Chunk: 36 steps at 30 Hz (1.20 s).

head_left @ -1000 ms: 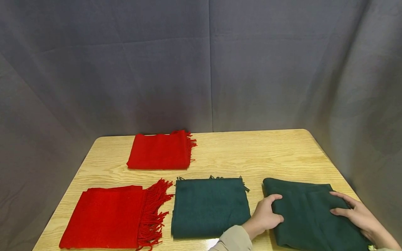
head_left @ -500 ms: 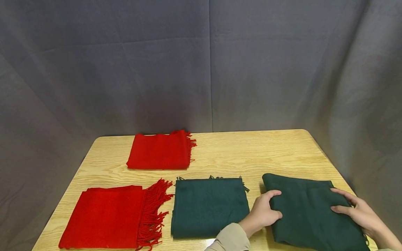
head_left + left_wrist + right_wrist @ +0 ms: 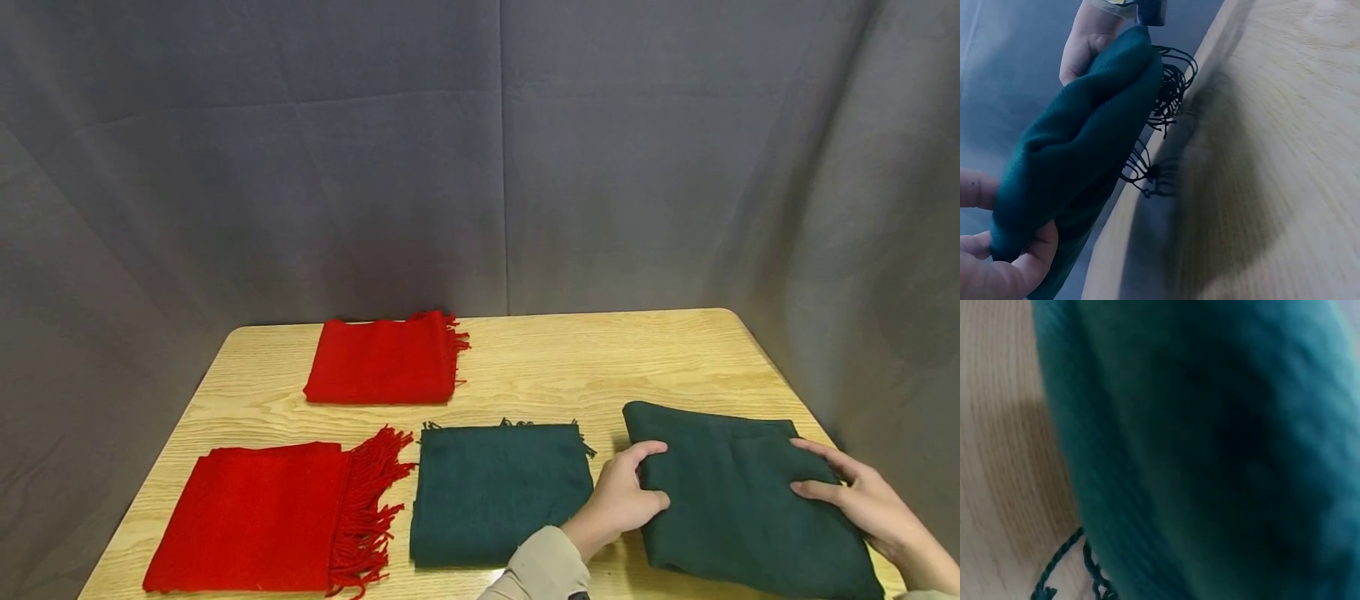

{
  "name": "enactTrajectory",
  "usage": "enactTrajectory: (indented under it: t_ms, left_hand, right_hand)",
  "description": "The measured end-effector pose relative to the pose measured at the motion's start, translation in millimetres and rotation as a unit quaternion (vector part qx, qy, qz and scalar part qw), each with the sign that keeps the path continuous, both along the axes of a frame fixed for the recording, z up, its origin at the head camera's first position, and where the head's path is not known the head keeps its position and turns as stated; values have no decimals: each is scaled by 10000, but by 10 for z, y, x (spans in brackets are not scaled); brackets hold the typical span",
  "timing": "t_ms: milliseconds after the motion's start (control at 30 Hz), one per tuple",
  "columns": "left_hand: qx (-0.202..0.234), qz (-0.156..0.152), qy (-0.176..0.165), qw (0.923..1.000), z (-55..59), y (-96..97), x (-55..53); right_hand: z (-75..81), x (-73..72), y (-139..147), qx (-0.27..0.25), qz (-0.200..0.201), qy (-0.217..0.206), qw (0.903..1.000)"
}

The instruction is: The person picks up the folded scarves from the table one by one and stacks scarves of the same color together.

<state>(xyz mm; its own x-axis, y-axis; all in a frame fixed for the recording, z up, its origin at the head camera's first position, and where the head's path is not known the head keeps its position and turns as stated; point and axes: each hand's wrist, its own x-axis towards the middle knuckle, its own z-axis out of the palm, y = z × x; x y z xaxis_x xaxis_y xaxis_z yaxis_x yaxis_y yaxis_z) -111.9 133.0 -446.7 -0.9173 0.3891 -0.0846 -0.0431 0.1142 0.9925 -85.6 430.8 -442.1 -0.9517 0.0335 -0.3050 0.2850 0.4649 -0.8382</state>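
Both hands grip a folded dark green scarf (image 3: 738,500) at the right of the head view. My left hand (image 3: 622,493) pinches its left edge, thumb and index finger on the top face. On the opposite edge, my right hand (image 3: 862,496) holds it the same way. The left wrist view shows the scarf (image 3: 1079,144) raised above the wood, its dark fringe (image 3: 1169,90) hanging underneath. There the left fingers (image 3: 1038,253) wrap its near end, and the right hand (image 3: 1085,53) is at the far end. Green cloth (image 3: 1147,456) fills most of the right wrist view, hiding the right fingers.
A second folded green scarf (image 3: 498,496) lies just left of my left hand. A red fringed scarf (image 3: 255,517) is at the table's front left, another red scarf (image 3: 382,362) at the back edge. Grey curtains (image 3: 480,167) surround the wooden table (image 3: 615,358).
Both hands have lifted the held green scarf and moved it slightly away from the table's front, up in the head view. The other scarves have stayed put.
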Motion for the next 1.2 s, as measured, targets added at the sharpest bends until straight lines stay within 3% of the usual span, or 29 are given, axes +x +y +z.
enactTrajectory:
  t_ms: [333, 567, 1200]
  left_hand:
    - [313, 89, -16, 9995, 75, -112, 20]
    - [610, -57, -56, 9981, 114, -196, 16]
    - [724, -155, 341, 9967, 276, -408, -24]
  right_hand:
    - [70, 12, -80, -626, -65, 92, 9980]
    - [113, 21, -160, -323, 69, 257, 9991]
    - [271, 19, -343, -361, 105, 509, 9980]
